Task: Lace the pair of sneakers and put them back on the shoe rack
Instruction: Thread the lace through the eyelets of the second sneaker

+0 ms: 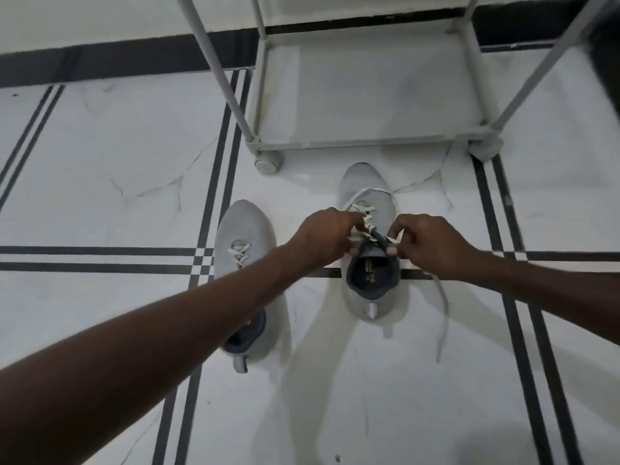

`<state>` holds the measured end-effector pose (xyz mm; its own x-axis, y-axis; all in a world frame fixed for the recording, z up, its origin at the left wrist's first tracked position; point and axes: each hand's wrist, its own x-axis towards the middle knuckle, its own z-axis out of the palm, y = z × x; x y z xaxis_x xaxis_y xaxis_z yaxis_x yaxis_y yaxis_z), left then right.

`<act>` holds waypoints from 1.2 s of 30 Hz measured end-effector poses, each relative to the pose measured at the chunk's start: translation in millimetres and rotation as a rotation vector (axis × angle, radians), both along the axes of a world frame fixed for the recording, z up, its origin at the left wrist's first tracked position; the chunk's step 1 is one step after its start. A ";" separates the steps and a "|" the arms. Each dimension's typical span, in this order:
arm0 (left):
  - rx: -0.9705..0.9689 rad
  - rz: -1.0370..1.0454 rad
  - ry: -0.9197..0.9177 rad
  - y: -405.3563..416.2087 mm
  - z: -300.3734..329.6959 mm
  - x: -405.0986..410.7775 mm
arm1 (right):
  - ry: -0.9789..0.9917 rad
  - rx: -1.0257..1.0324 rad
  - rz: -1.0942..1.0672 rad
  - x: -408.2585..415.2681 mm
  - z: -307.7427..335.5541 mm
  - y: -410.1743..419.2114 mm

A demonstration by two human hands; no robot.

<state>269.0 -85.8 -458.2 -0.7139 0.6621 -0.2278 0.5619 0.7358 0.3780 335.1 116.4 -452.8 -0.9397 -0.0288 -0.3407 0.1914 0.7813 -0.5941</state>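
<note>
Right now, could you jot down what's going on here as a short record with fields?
place: tiled floor in front of a shoe rack
right sneaker: on the floor, toe toward the rack, being laced
left sneaker: on the floor beside it, laces showing, partly hidden by the forearm
left hand: pinching the lace over the right sneaker
right hand: pinching at the tongue
loose lace end: trailing on the floor
rack's bottom shelf: no shoes on it
</note>
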 end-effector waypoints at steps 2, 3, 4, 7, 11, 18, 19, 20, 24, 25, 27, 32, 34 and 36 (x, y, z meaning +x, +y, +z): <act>0.022 0.032 0.032 -7.4 2.6 -4.7 | 0.013 -0.020 -0.003 -3.3 5.5 3.2; -0.006 0.029 0.066 -9.9 5.1 -6.9 | 0.009 -0.042 0.002 -4.4 6.6 3.3; -0.043 0.020 0.095 -11.5 6.6 -8.8 | 0.008 -0.035 0.023 -5.1 6.0 3.9; -0.126 -0.010 0.141 -15.3 8.2 -6.5 | 0.127 0.236 0.228 -4.9 3.6 11.3; -0.280 -0.051 0.132 -46.6 -1.7 6.5 | 0.129 0.602 0.520 2.5 6.2 25.4; -0.270 0.006 0.092 -46.4 -2.3 3.3 | 0.085 0.587 0.470 -2.6 1.6 20.8; -0.220 0.046 0.061 -46.6 -2.0 1.3 | 0.080 0.559 0.449 -3.5 -0.2 22.6; -0.166 0.075 0.024 -48.9 -0.6 0.1 | 0.061 0.532 0.423 -3.2 -1.9 24.1; -0.175 0.084 0.130 -68.0 10.2 -1.7 | 0.091 0.471 0.269 1.6 -6.7 29.0; -0.221 0.132 0.250 -69.9 11.9 -2.2 | 0.195 0.531 0.243 1.3 -8.8 31.8; -0.245 0.361 0.374 -65.9 15.7 1.6 | 0.327 0.622 0.132 2.7 -3.8 30.9; 0.076 0.933 -0.647 -40.7 6.3 11.2 | -0.328 -0.032 -0.334 -2.7 7.4 3.2; 0.263 0.988 -0.746 -30.3 -2.6 16.7 | -0.494 -0.346 -0.492 -8.5 2.2 -9.4; 0.396 1.030 -0.632 -17.5 -5.2 18.3 | -0.473 -0.459 -0.541 -16.0 2.2 -16.1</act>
